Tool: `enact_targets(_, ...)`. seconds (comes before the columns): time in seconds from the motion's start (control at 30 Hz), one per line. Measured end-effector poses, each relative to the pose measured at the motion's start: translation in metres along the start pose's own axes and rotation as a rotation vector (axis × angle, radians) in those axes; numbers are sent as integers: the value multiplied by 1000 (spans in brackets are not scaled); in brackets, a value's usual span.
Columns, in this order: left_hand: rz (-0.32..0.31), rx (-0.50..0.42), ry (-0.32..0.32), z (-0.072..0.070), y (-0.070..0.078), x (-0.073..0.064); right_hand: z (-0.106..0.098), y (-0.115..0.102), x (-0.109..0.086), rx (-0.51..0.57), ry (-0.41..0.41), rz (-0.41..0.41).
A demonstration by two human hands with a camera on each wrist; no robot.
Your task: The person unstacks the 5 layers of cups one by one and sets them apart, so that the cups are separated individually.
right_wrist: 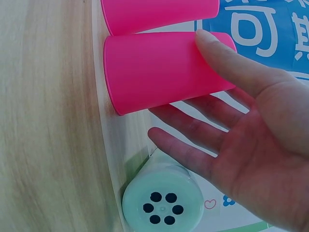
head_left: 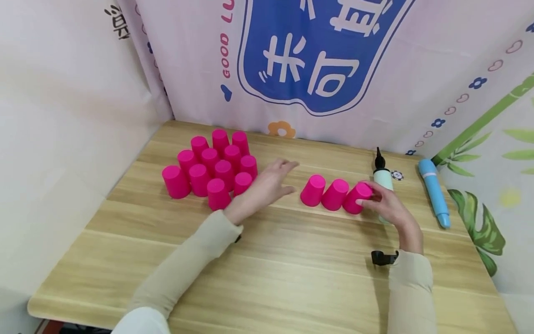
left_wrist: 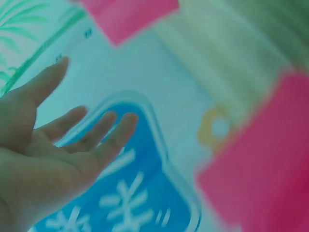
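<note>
Three upside-down pink cups stand in a row on the right half of the table. My right hand (head_left: 388,206) holds the rightmost cup (head_left: 353,200), thumb on one side and fingers on the other; the right wrist view shows this cup (right_wrist: 154,72) close to its neighbour (right_wrist: 159,14). My left hand (head_left: 264,185) is held out between the row and a larger group of pink cups (head_left: 199,180) at the left. Its fingers are spread with nothing in them. The left wrist view shows the left hand (left_wrist: 58,150) apart from a blurred cup (left_wrist: 260,159).
A mint-green hand pump (head_left: 383,178) with a black nozzle lies just behind my right hand. Farther right is a light-blue tube with a pointed end (head_left: 435,192). A printed curtain (head_left: 200,93) hangs along the wooden table's (head_left: 292,278) back edge.
</note>
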State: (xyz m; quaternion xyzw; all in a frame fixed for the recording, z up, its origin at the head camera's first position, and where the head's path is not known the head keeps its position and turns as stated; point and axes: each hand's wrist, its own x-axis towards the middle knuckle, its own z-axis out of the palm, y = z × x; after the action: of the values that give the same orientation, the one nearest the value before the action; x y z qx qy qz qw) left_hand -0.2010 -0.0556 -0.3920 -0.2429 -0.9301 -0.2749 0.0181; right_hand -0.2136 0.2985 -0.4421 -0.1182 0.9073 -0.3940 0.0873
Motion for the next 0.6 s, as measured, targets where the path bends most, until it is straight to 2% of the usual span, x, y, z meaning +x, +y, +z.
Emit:
enact_targets(0.13,2,-110,-82,32,8,26,2,1,-1,4,-8,10)
enact_targets(0.27,-34,-119,-107,57,8,34,9,2,1,16,-13,-5)
enact_targets(0.4,-10,-91,-40,71,9,38,8,2,1,9,4,-19)
enact_targets(0.5,26,-68,24,77,12,42,4,1,0,13,10,-16)
enact_targets(0.6,47,-48,56,79,15,45,1,1,-1,18,5,-7)
